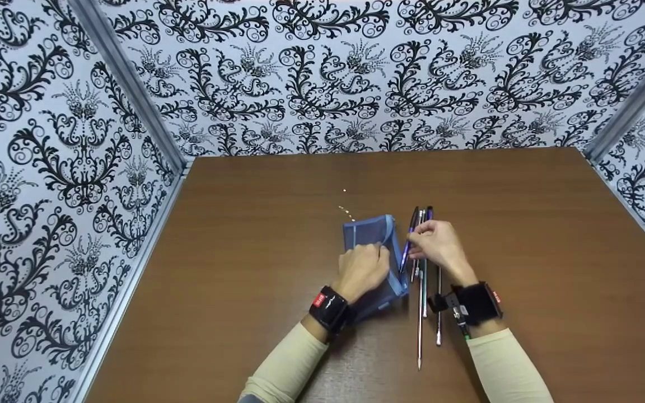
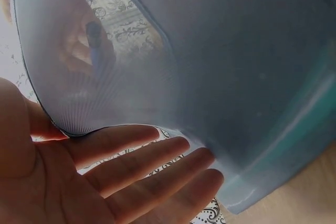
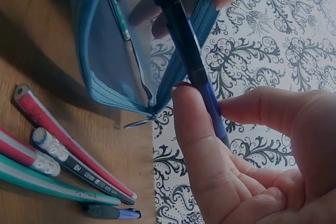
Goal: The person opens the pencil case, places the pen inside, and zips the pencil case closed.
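My left hand (image 1: 363, 271) holds a blue mesh zip pencil case (image 1: 358, 228) by its edge, the rim pinched between thumb and index finger in the left wrist view. The other fingers stretch out along the mesh. The case's mouth gapes toward the right, and a green pencil (image 3: 118, 17) shows inside. Just right of the mouth, my right hand (image 1: 439, 243) pinches a blue pen (image 3: 184, 40) between thumb and fingers. The pen tilts, its dark end in front of the case opening in the right wrist view.
On the brown table (image 1: 244, 252), under and beside the right hand, lie a red pencil (image 3: 68, 140), a black pencil (image 3: 79, 167), a green striped pencil (image 3: 58, 184) and another blue pen (image 3: 113, 212). Patterned wall panels (image 1: 328, 78) stand behind and at the sides.
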Demonstrator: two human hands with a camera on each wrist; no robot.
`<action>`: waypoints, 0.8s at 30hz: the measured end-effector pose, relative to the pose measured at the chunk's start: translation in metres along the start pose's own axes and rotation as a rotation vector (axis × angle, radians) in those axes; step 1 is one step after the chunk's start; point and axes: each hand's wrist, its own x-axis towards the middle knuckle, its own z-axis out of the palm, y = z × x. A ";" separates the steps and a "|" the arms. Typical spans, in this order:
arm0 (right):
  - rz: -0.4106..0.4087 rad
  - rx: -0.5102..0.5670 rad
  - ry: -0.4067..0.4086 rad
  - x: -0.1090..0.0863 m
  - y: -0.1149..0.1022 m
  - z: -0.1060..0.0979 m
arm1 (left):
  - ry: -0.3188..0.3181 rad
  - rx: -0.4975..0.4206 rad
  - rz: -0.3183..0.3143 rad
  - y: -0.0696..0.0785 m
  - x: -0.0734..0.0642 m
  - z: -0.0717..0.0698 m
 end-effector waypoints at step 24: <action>0.028 -0.048 -0.035 -0.001 0.002 0.006 | -0.003 0.028 -0.006 0.000 0.000 -0.001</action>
